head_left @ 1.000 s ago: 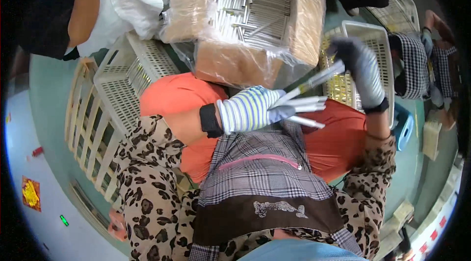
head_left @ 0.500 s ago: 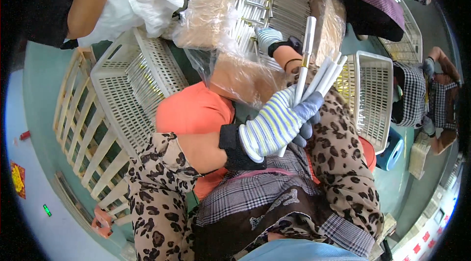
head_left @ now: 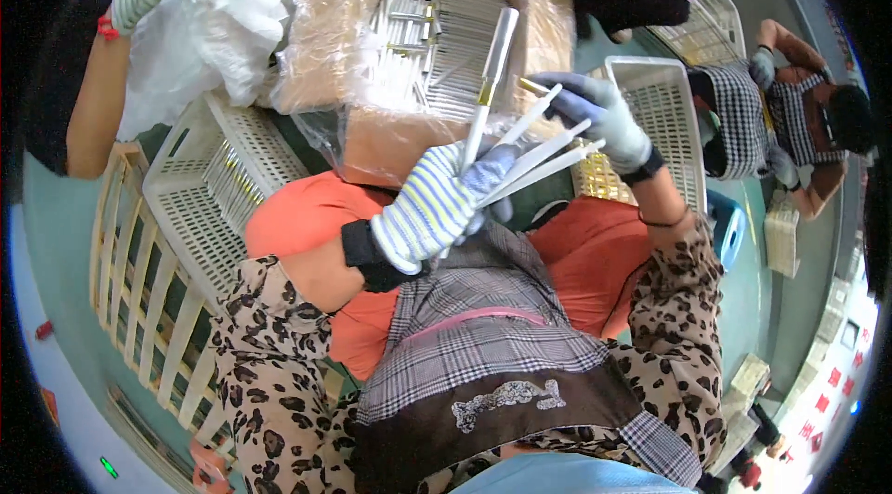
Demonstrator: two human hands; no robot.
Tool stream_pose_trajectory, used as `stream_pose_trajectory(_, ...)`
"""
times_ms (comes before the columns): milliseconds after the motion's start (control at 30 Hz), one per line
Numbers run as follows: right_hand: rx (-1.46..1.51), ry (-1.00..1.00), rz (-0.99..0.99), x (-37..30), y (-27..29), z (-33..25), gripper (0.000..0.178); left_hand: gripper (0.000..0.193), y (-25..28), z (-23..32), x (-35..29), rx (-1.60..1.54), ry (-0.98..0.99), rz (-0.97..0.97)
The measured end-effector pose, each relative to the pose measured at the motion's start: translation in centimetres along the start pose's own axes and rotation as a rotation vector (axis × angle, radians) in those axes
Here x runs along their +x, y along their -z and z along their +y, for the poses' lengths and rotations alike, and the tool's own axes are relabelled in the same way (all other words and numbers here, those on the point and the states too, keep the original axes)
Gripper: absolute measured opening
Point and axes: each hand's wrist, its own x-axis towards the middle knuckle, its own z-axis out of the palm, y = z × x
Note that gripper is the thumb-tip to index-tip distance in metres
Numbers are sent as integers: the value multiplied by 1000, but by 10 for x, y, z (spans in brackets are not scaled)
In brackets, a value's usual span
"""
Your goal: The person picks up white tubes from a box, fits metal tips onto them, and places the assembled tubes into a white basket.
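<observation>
White tubes (head_left: 548, 150) fan from the clamped left hand (head_left: 437, 201), likely baring their ends; the right hand (head_left: 606, 115)'s closure I can't tell.

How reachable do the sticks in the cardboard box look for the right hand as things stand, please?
Probably yes: the right hand appears close to the cardboard box, whose open top bares the loose sticks. A long stick held up by the left hand may be partly in the way.

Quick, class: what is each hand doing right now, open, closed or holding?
Left hand: closed, holding several white tubes.
Right hand: fingers closed, apparently pinching a small gold-coloured piece.
</observation>
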Motion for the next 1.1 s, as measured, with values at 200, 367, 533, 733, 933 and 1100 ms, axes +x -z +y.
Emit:
stream_pose_trajectory(200, -20, 5, 4, -56, 35, -7, 22, 41, 1, -15, 10, 325, 7, -89)
stream_pose_trajectory(367, -57, 56, -92, -63, 39, 1, 23, 42, 0, -15, 11, 480, 77, -137)
stream_pose_trajectory(533, -264, 118, -233, -67, 40, -11, 22, 41, 9, -26, 10, 566, -50, -155)
stream_pose_trajectory(733, -316, 157, -327, -63, 27, -3, 19, 42, 8, -34, 7, 692, -93, -164)
stream_pose_trajectory(933, -280, 181, -356, -58, 8, -3, 15, 36, 4, -33, 1, 937, -246, -123)
stream_pose_trajectory(1100, -224, 218, -292, -47, 3, -6, 22, 36, 9, -36, 3, 886, -294, -57)
